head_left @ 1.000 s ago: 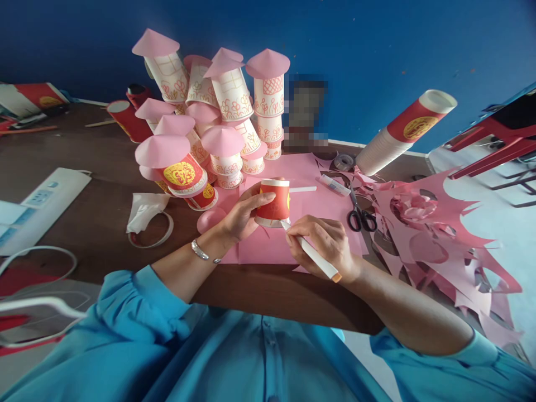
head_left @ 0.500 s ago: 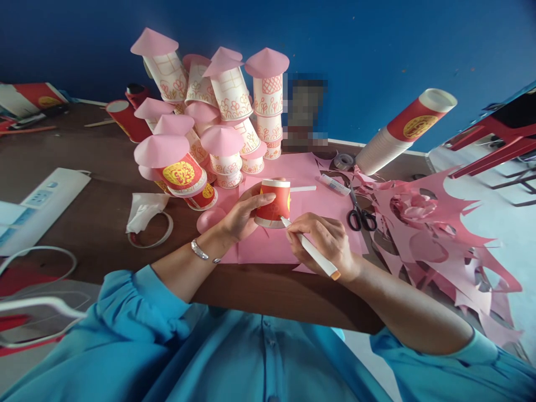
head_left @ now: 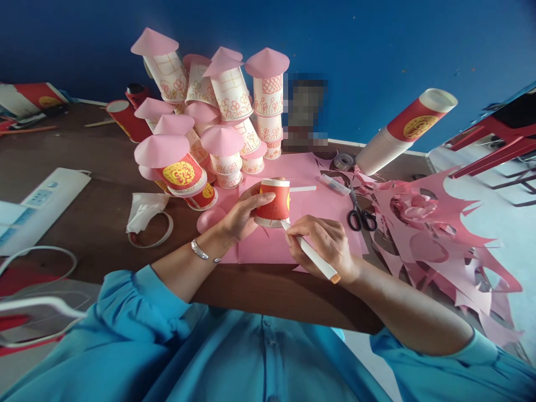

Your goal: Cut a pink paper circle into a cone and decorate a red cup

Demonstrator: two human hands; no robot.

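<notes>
My left hand [head_left: 245, 212] is closed round a red paper cup [head_left: 274, 204] with white bands at top and bottom and a gold print partly turned away. In my right hand [head_left: 320, 240] is a white marker [head_left: 316, 258] with an orange end, gripped like a pen. Its tip meets the cup's lower right edge, by the white band. Under both hands lies a sheet of pink paper [head_left: 268, 245]. Just behind the cup, a thin white strip-like piece [head_left: 304, 188] rests on that sheet.
Stacked cup towers with pink cone roofs [head_left: 226, 139] stand behind my left hand. To the right are scissors [head_left: 360, 218], a glue stick [head_left: 335, 184], a tape roll [head_left: 344, 162], pink scraps [head_left: 435, 240] and a tall cup stack [head_left: 385, 148]. A power strip [head_left: 42, 204] lies left.
The marker tip has shifted slightly downward, from the red part of the cup to its lower edge. My left hand keeps the cup in nearly the same place.
</notes>
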